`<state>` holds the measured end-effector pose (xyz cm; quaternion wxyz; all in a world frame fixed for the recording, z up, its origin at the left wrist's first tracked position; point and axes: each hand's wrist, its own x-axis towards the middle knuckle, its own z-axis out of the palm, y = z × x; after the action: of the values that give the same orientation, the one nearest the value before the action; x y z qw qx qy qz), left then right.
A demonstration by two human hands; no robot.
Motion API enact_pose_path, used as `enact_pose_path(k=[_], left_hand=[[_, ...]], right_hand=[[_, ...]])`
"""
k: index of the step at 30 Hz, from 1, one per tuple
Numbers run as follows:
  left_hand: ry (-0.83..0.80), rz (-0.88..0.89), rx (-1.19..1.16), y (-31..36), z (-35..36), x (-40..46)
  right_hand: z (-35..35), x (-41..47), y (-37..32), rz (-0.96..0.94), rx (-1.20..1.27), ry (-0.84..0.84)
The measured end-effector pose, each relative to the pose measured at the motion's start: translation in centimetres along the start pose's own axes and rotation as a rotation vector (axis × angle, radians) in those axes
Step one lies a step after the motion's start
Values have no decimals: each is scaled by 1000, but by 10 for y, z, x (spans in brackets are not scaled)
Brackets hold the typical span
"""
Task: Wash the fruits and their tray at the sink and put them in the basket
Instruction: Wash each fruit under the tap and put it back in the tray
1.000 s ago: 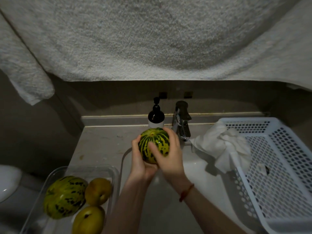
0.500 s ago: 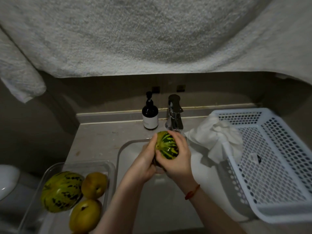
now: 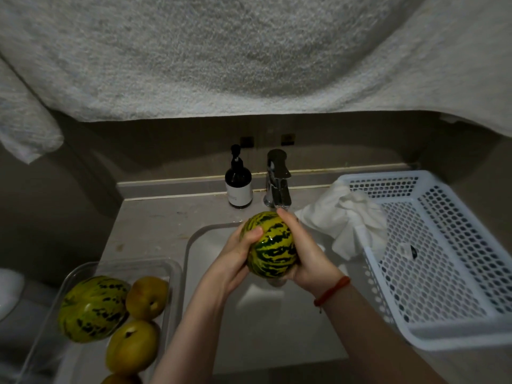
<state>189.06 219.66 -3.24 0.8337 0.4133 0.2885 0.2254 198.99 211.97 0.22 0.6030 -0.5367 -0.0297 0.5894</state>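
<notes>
Melon (image 3: 270, 245), green and yellow striped and shiny, sits held over the sink (image 3: 260, 322) just near of the tap (image 3: 278, 180). Both hands have it: the left hand (image 3: 235, 259) curls around its left side with the thumb laid over the top, and the right hand (image 3: 307, 250) wraps its right side, fingers reaching up over the far edge. A red string circles the right wrist.

The sink is a pale rectangular basin set in the counter (image 3: 155, 225). Far of it, a dark pump bottle (image 3: 238, 187) stands upright just left of the tap, both against the back ledge.

On the left, near edge of the counter, a clear tray (image 3: 83, 273) holds a second striped melon (image 3: 92, 309) on its left side and two yellow-green round fruits (image 3: 146, 297) beside it, one farther and one nearer, touching each other. The top of another fruit shows at the bottom edge of the view.

To the right of the sink, a white perforated basket (image 3: 443, 273) rests on the counter. A crumpled white cloth (image 3: 346, 217) hangs over its far left corner, spilling toward the sink. A small pale item with a dark spot lies on the basket floor; what it is cannot be told.

A grey towel (image 3: 249, 51) hangs across the whole top of the view.
</notes>
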Motion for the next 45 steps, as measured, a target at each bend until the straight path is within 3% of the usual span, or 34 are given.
enact_pose_path(k=[3, 6, 10, 12, 14, 16, 18, 21, 22, 24, 26, 30, 32, 36, 38, 40, 43, 45], left_hand=[[34, 21, 191, 4, 3, 0], [114, -4, 430, 1, 11, -5], [152, -216, -101, -5, 26, -9], [167, -311, -154, 1, 28, -10], [196, -274, -135, -1, 29, -10], [215, -18, -9, -8, 31, -12], [150, 235, 157, -12, 30, -17], [53, 401, 365, -12, 20, -18], [40, 436, 446, -12, 17, -17], [18, 471, 529, -13, 15, -16], [7, 418, 455, -14, 15, -13], [165, 125, 97, -15, 20, -8], [157, -33, -132, -14, 21, -7], [83, -429, -156, -9, 25, -13], [113, -458, -163, -11, 28, -13], [228, -228, -30, -21, 29, -8], [304, 255, 491, -31, 29, -4], [271, 375, 736, -33, 24, 0]], right_hand=[[-8, 4, 7, 69, 20, 3], [-11, 10, 21, -250, 114, 11], [-13, 4, 36, -707, -176, 57], [-17, 2, 43, -824, -381, 49], [-19, 1, 50, -857, -440, 52], [-14, -1, 49, -779, -302, 100], [-7, -2, 36, -498, -24, 109], [-6, -6, 2, 105, 37, -6], [-7, -7, -6, 232, 9, -23], [-7, -8, -11, 309, -13, -8], [-7, -5, -3, 178, -31, 33], [-7, 2, 36, -633, -376, 172], [-12, 2, 48, -899, -568, 196], [-25, 3, 52, -1090, -714, 199], [-28, 8, 48, -1132, -726, 156], [-21, 12, 43, -922, -521, 181], [-15, 21, 31, -95, 41, 158], [-15, 23, 25, 162, 271, 84]])
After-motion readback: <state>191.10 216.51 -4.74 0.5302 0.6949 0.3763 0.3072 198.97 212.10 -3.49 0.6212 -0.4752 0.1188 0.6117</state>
